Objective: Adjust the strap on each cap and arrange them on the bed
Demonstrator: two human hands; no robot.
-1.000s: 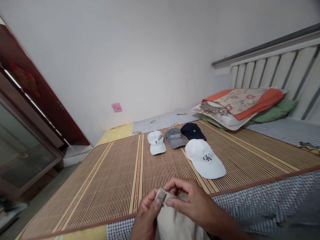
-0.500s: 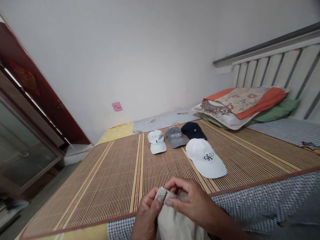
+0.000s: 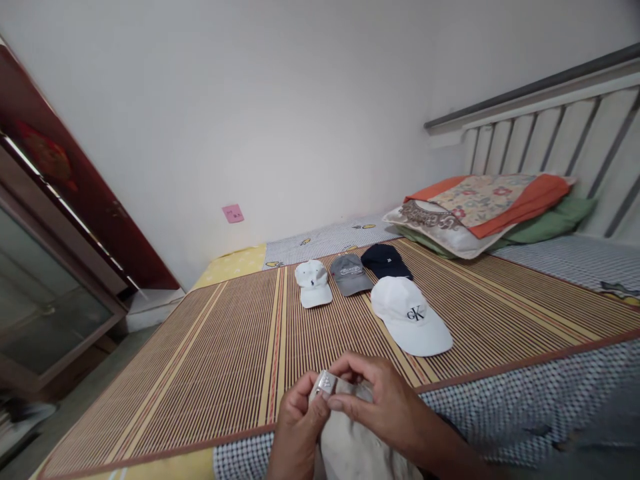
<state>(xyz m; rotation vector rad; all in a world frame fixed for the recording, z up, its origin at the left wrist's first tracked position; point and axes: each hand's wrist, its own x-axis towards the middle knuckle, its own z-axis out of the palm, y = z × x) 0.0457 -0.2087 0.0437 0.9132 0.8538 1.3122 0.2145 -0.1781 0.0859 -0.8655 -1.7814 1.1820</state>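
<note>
Beige cloth cap (image 3: 360, 450), lower centre of frame, at the near edge of the striped bamboo bed mat (image 3: 225, 347). Its silver metal strap buckle (image 3: 324, 382) was pinched between left hand (image 3: 299, 427) and right hand (image 3: 387, 400), both closed on it. Change over the last second: slight. The buckle had turned a little more face-up with the grip unaltered, so the strap handling was ongoing. Mid-frame beyond: white lettered cap (image 3: 411, 325), small white cap (image 3: 313, 283), grey cap (image 3: 350, 273), navy cap (image 3: 385, 261).

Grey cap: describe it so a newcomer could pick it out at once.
On the bed's striped mat, three caps lie in a row near the wall. The grey cap is the middle one, between a small white cap and a navy cap; it alone is grey.
</note>
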